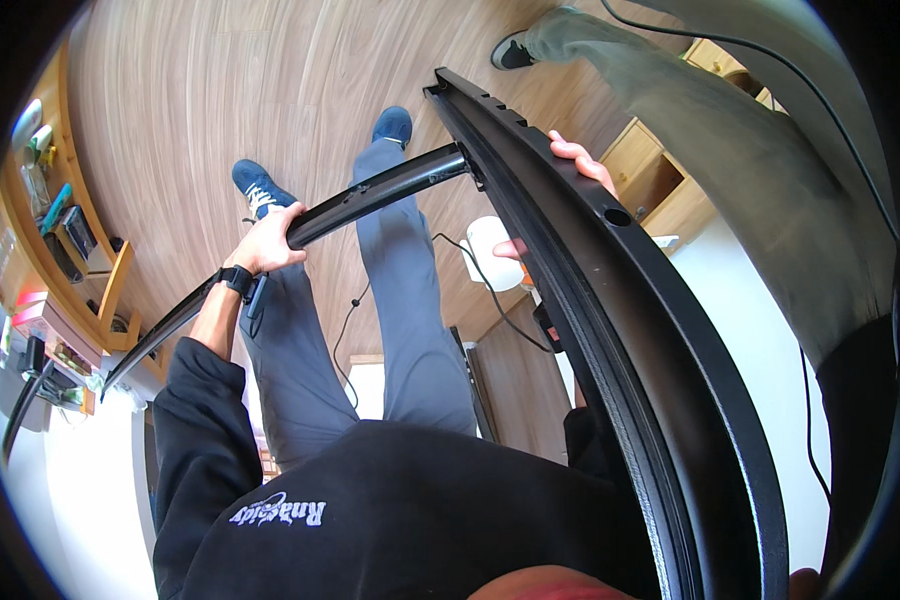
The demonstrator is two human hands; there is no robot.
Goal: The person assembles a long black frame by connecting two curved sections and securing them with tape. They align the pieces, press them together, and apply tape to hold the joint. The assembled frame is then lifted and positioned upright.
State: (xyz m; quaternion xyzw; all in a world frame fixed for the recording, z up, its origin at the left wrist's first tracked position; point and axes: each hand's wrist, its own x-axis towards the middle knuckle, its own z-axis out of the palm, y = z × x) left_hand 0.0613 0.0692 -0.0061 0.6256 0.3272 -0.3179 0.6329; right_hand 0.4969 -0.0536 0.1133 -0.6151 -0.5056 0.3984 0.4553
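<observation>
A long black metal beam (pixel 570 250) with notches along its far end runs from the upper middle down to the lower right. A black metal bar (pixel 380 200) meets it near that far end and stretches away to the lower left. My left hand (pixel 270 240) is closed round this bar, a dark watch on its wrist. Around the beam grips my right hand (pixel 582 162), its fingers over the outer edge and its thumb showing on the inner side. The beam hides the palm and most of the right forearm.
Another person's trouser leg (pixel 690 150) and shoe (pixel 513 50) stand close on the right. Wooden shelves (pixel 90 270) with small items line the left. Dark cables (pixel 355 303) hang between my legs and the beam. A white round object (pixel 490 240) sits behind the beam, near wooden furniture (pixel 655 170).
</observation>
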